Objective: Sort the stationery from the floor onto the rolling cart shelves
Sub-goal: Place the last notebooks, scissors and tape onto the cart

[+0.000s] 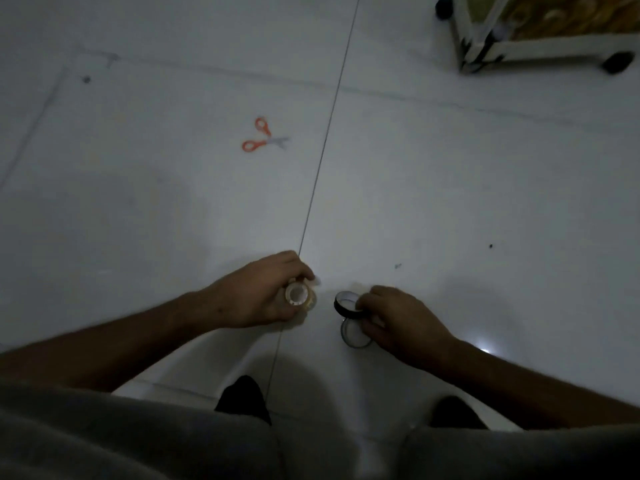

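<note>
My left hand (263,292) is closed around a clear tape roll (299,296) with a white core, low over the white floor. My right hand (394,317) grips a black tape roll (344,304) by its rim. Just below that roll, a second dark ring (353,336) shows at the floor; it may be another roll or a reflection. Orange-handled scissors (265,136) lie open on the floor further ahead, to the left. The rolling cart (540,50), white-framed with black wheels, stands at the top right.
White glossy floor tiles (450,185) with a dark grout line running from the top centre toward my feet. My knees in grey cloth and dark socks fill the bottom edge. The light is dim.
</note>
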A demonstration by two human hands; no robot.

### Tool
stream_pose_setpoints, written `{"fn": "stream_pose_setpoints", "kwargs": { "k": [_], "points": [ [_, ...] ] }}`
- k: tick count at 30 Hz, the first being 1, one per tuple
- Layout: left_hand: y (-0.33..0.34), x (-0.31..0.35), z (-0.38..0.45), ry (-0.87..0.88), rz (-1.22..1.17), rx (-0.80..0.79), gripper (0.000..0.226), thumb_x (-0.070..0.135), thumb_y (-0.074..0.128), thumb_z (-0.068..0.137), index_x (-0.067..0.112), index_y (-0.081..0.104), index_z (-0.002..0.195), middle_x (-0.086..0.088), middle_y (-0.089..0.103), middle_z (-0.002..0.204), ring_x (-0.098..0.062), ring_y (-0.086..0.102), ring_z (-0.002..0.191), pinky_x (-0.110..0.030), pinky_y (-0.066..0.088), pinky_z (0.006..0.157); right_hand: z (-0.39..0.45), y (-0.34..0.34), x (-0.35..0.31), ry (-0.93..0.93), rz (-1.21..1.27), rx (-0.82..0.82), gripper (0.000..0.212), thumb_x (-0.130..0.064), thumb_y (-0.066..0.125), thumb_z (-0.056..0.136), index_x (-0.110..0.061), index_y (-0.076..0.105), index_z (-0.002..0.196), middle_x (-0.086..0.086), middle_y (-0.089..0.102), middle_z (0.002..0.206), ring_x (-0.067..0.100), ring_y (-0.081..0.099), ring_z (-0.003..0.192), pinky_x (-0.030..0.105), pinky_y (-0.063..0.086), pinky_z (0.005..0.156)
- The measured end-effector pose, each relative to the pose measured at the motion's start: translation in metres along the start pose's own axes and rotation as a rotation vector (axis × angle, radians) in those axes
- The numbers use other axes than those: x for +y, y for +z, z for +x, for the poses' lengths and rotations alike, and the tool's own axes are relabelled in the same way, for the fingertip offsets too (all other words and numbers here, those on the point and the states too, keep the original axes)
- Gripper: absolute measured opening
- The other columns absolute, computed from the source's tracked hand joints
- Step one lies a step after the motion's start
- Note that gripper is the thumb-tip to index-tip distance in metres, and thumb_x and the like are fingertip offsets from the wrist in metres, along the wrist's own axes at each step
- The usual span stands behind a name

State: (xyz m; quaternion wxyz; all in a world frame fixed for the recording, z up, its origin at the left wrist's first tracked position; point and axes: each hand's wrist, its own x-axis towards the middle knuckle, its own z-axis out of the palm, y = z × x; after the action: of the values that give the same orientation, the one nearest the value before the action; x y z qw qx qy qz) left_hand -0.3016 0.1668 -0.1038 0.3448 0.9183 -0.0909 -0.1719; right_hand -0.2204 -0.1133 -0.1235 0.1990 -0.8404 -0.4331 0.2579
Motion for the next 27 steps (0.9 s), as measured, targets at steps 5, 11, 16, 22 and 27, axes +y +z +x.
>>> {"fn": "stream_pose_setpoints", "kwargs": {
  "k": [5,11,16,22,27],
  "points": [
    [-0.035,0.017,0.05,0.017,-0.016,0.119,0.036,0.037,0.078,0.081,0.026,0.064,0.113,0.017,0.057,0.104,0.005,0.054,0.091,-0.008,0.041,0.074,0.041,-0.065,0.031,0.169,0.11,0.303,0.018,-0.034,0.063,0.095,-0.024,0.06,0.08,-0.01,0.06,0.075,0.005,0.051,0.064,0.02,0.042,0.063],
    [-0.109,0.055,0.143,0.075,-0.046,0.272,0.039,0.033,0.082,0.078,0.03,0.064,0.113,0.017,0.059,0.105,-0.005,0.06,0.091,-0.013,0.046,0.071,0.087,-0.171,0.049,0.325,0.293,0.695,0.01,-0.027,0.072,0.088,-0.024,0.067,0.079,-0.014,0.064,0.069,-0.001,0.059,0.064,0.011,0.035,0.055],
    [-0.172,0.094,0.209,0.131,-0.065,0.405,0.037,0.034,0.084,0.077,0.03,0.067,0.11,0.016,0.064,0.102,-0.006,0.062,0.088,-0.022,0.052,0.069,0.107,-0.262,0.068,0.346,0.276,0.944,0.015,-0.031,0.071,0.088,-0.023,0.066,0.076,-0.01,0.063,0.068,0.0,0.058,0.063,0.014,0.036,0.055],
    [-0.227,0.132,0.271,0.194,-0.048,0.477,0.036,0.033,0.082,0.081,0.029,0.066,0.114,0.017,0.063,0.105,-0.004,0.063,0.08,-0.017,0.052,0.066,0.113,-0.341,0.107,0.303,0.336,1.133,0.034,-0.037,0.072,0.09,-0.016,0.06,0.066,-0.006,0.053,0.056,0.004,0.046,0.05,0.015,0.034,0.047],
    [-0.24,0.139,0.32,0.193,-0.071,0.5,0.035,0.028,0.08,0.084,0.028,0.064,0.114,0.018,0.061,0.106,0.0,0.062,0.08,-0.016,0.054,0.066,0.126,-0.354,0.152,0.322,0.379,1.17,0.035,-0.04,0.071,0.091,-0.014,0.063,0.069,-0.005,0.054,0.056,0.003,0.046,0.048,0.012,0.034,0.045]
  ]
}}
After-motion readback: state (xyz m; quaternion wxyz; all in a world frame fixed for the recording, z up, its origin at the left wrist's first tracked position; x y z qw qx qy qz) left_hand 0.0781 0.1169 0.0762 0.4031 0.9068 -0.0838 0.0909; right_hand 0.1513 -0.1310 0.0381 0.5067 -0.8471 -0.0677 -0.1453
